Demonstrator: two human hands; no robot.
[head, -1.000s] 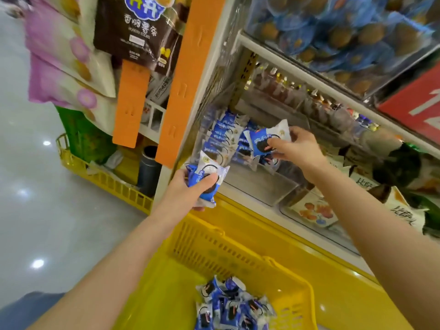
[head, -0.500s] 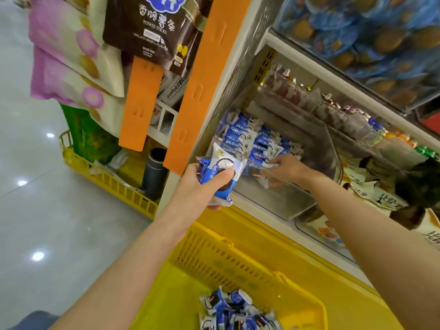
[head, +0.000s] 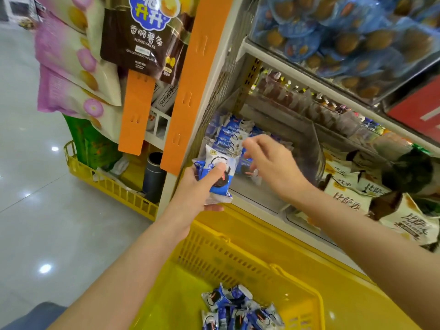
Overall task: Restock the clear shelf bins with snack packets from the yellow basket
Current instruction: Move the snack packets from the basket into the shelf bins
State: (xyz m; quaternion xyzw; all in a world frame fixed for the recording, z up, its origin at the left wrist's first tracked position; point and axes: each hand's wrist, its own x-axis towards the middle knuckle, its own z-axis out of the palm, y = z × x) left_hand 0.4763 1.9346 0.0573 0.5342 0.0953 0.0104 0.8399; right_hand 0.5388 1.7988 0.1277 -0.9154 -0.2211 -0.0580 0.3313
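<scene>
The left hand [head: 192, 194], at the left front corner of the shelf, grips a small stack of blue-and-white foil snack packets [head: 215, 157], thumb pressed across the top, just short of the row of like packets [head: 228, 136] standing in the bin. The right hand [head: 271, 165] hovers over the clear plastic shelf bin [head: 316, 148], fingers loosely spread and apparently empty, though blurred. Judged step: filling in hand; next, a packet passes from left hand to right and is stood in the row, with more waiting in the yellow plastic basket [head: 317, 306] below.
</scene>
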